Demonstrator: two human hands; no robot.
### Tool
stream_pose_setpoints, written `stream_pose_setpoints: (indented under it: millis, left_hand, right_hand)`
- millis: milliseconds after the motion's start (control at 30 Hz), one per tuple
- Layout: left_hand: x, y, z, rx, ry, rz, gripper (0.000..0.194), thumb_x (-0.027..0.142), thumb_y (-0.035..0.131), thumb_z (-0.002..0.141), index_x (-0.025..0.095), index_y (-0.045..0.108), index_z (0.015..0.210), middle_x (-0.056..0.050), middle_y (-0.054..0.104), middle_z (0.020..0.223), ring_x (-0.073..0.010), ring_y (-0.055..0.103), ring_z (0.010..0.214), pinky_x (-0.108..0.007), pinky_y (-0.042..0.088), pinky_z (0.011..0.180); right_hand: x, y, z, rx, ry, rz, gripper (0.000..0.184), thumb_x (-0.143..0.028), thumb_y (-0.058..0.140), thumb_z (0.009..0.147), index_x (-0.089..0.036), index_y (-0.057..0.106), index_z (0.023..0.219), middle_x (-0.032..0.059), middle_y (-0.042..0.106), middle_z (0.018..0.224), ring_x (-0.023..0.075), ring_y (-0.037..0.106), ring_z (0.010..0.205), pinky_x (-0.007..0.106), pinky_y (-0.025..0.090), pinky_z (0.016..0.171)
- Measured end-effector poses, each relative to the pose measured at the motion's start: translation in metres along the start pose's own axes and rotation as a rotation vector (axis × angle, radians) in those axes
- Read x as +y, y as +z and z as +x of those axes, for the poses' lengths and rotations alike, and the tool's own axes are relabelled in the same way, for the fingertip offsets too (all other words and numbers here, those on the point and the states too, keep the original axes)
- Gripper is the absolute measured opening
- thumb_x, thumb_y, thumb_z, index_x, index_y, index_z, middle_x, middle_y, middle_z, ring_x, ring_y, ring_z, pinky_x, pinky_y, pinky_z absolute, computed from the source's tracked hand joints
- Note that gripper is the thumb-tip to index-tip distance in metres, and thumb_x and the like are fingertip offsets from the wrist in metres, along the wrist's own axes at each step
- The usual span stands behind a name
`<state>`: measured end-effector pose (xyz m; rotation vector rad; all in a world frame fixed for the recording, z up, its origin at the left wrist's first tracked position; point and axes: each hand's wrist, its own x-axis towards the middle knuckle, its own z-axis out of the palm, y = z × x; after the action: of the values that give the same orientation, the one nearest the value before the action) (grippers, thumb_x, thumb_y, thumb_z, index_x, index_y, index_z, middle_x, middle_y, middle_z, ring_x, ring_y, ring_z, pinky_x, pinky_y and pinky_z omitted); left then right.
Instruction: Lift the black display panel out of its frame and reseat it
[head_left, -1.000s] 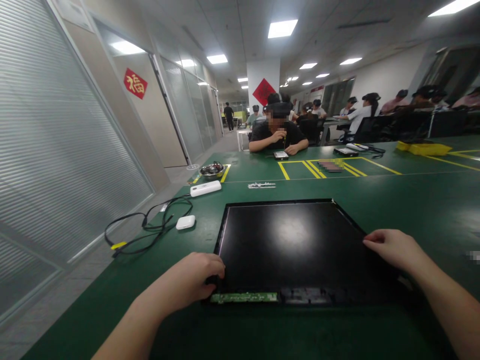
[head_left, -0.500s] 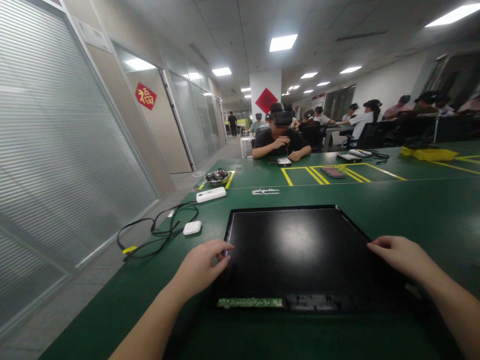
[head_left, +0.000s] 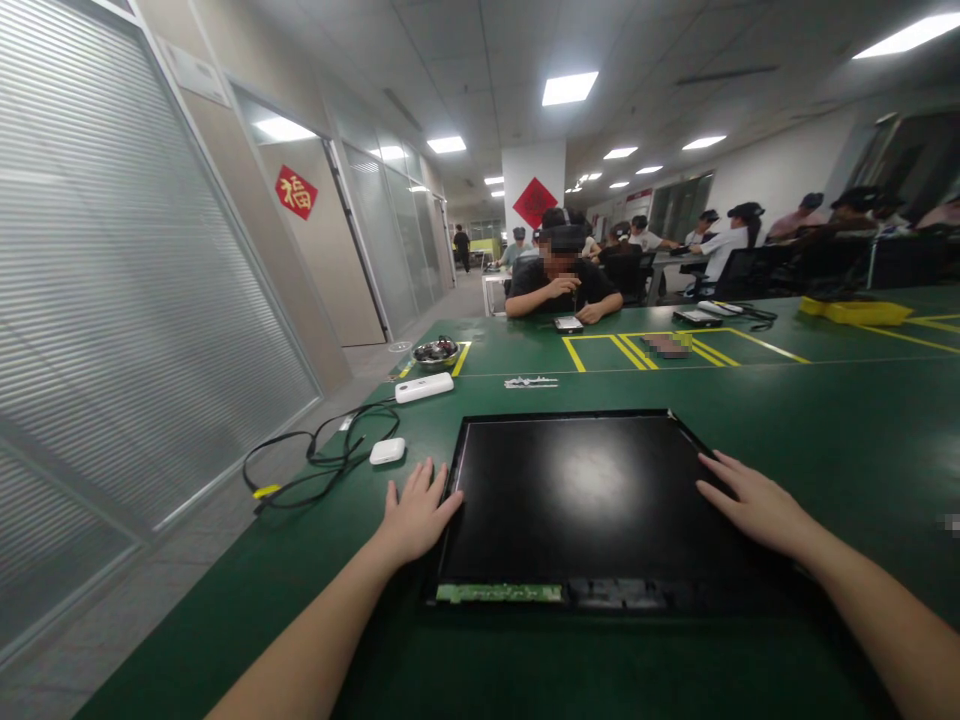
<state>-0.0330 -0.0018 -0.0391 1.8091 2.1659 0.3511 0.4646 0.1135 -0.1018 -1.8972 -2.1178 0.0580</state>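
Observation:
A large black flat display panel (head_left: 585, 490) lies face up on the green table (head_left: 825, 430), with a green circuit strip (head_left: 499, 593) along its near edge. My left hand (head_left: 416, 510) lies flat on the table with fingers spread, its thumb touching the panel's left edge. Over on the right edge, my right hand (head_left: 750, 503) rests with fingers stretched out across the panel. Neither hand holds anything.
Left of the panel lie a tangled black cable (head_left: 315, 465), a small white case (head_left: 387, 451) and a long white box (head_left: 424, 387). Farther off are a metal bowl (head_left: 435, 352), yellow floor-tape outlines and a seated person (head_left: 562, 285) working opposite. A glass wall runs along the left.
My left hand let go of the panel's near left corner, slid forward along the left edge and opened flat. My right hand moved slightly forward and spread its fingers.

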Motion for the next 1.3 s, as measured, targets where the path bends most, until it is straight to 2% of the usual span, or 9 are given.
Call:
stream_pose_setpoints:
  millis: [267,400,533,667,800,933,1000,1200,1300]
  left_hand:
    - [-0.002,-0.008,0.001,0.036,0.020,-0.201,0.052,0.033,0.050,0.087,0.025,0.061,0.138,-0.015,0.034,0.161,-0.0365,0.018,0.153,-0.071,-0.004,0.113]
    - [0.007,-0.025,-0.008,0.058,0.121,-0.409,0.054,0.031,0.048,0.087,0.023,0.061,0.138,-0.009,0.050,0.154,-0.0338,0.039,0.145,-0.058,0.023,0.118]
    - [0.022,-0.031,-0.019,0.017,-0.030,-1.109,0.059,0.030,0.058,0.083,0.024,0.057,0.142,-0.006,0.079,0.111,-0.0285,0.073,0.103,-0.041,0.056,0.089]
    - [0.030,-0.021,-0.020,0.020,-0.199,-1.402,0.065,0.026,0.064,0.082,0.024,0.052,0.145,-0.003,0.081,0.091,-0.0209,0.076,0.076,-0.028,0.057,0.065]
    - [0.029,-0.015,-0.015,0.055,-0.239,-1.470,0.064,0.025,0.063,0.084,0.020,0.049,0.146,-0.003,0.081,0.089,-0.0189,0.076,0.075,-0.025,0.055,0.065]
    - [0.024,-0.018,-0.016,0.028,-0.275,-1.399,0.092,0.029,0.072,0.082,0.026,0.021,0.159,0.002,0.077,0.070,-0.0197,0.073,0.060,-0.028,0.054,0.060]
    - [0.023,-0.019,-0.019,0.000,-0.260,-1.372,0.099,0.031,0.076,0.078,0.028,0.019,0.159,0.003,0.076,0.069,-0.0211,0.073,0.060,-0.030,0.055,0.061]
    - [0.027,-0.024,-0.022,-0.025,-0.230,-1.379,0.059,0.032,0.078,0.077,0.022,0.058,0.132,-0.006,0.080,0.095,-0.0227,0.076,0.083,-0.028,0.056,0.068]
    - [0.026,-0.025,-0.022,-0.063,-0.163,-1.441,0.049,0.033,0.075,0.079,0.020,0.065,0.125,-0.008,0.078,0.110,-0.0253,0.073,0.100,-0.032,0.057,0.081]
  right_hand:
    - [-0.008,-0.008,-0.001,-0.052,0.019,0.006,0.071,-0.058,0.039,0.088,-0.017,0.057,0.142,0.0146,0.050,0.151,0.0337,0.047,0.138,0.053,0.040,0.110]
    - [-0.007,-0.005,-0.001,-0.041,0.035,0.019,0.068,-0.060,0.039,0.088,-0.022,0.059,0.141,0.0118,0.052,0.149,0.0349,0.045,0.139,0.058,0.041,0.109]
    - [-0.006,-0.003,-0.002,-0.053,0.045,0.029,0.070,-0.062,0.036,0.089,-0.022,0.058,0.142,0.0114,0.052,0.150,0.0339,0.044,0.140,0.057,0.039,0.111]
    - [-0.007,-0.003,-0.003,-0.068,0.057,0.024,0.070,-0.062,0.035,0.089,-0.024,0.057,0.143,0.0090,0.049,0.152,0.0322,0.043,0.141,0.056,0.037,0.113]
    - [-0.009,-0.003,-0.004,-0.062,0.065,0.022,0.070,-0.061,0.033,0.089,-0.023,0.058,0.142,0.0092,0.049,0.152,0.0345,0.041,0.142,0.060,0.037,0.112]
    - [-0.009,-0.002,-0.004,-0.059,0.065,0.032,0.069,-0.061,0.034,0.089,-0.024,0.059,0.141,0.0095,0.050,0.151,0.0360,0.042,0.141,0.062,0.038,0.110]
    - [-0.008,-0.001,-0.003,-0.044,0.060,0.039,0.067,-0.061,0.036,0.088,-0.025,0.060,0.140,0.0093,0.053,0.149,0.0366,0.043,0.140,0.063,0.039,0.109]
    - [-0.008,-0.004,-0.004,-0.059,0.061,0.045,0.068,-0.062,0.037,0.088,-0.025,0.059,0.141,0.0096,0.052,0.150,0.0371,0.043,0.140,0.063,0.038,0.110]
    - [-0.009,-0.005,-0.004,-0.076,0.057,0.046,0.069,-0.061,0.036,0.089,-0.022,0.058,0.141,0.0108,0.050,0.151,0.0363,0.042,0.141,0.062,0.037,0.111]
